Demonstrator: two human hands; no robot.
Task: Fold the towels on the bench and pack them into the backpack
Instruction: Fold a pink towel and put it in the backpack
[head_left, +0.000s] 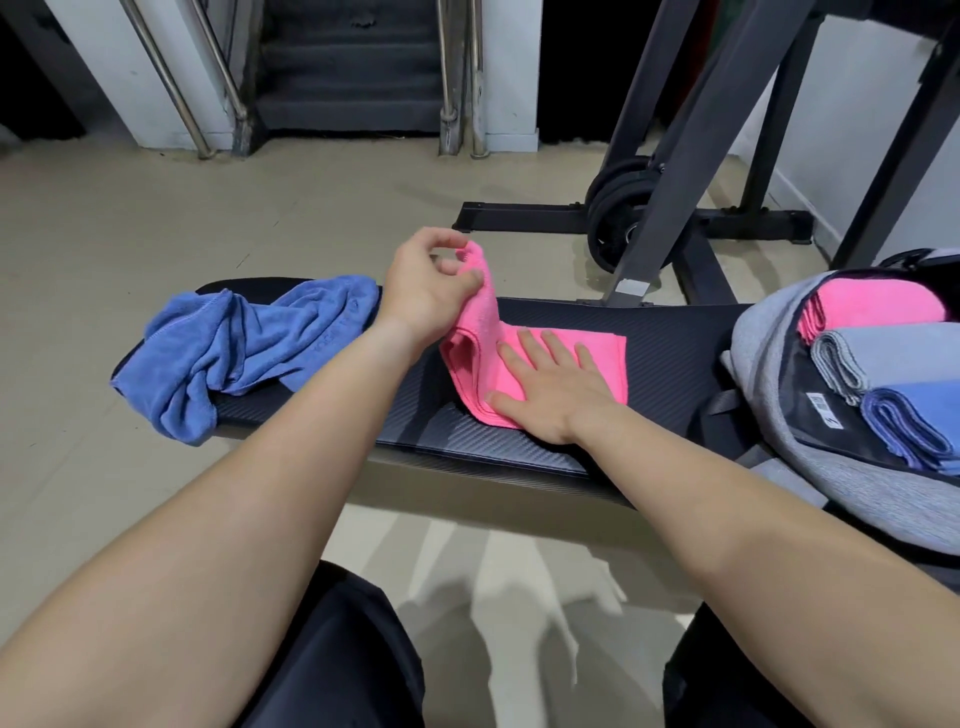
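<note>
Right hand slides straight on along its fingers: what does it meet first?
Probably nothing solid: the right hand would slide off the pink towel onto bare bench; the fold lifted by the left hand looks off that line.

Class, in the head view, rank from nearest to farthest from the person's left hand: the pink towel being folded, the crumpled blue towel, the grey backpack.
1. The pink cloth towel, pinched by the left hand.
2. The crumpled blue cloth towel, just to its left.
3. The grey fabric backpack, far to the right.
</note>
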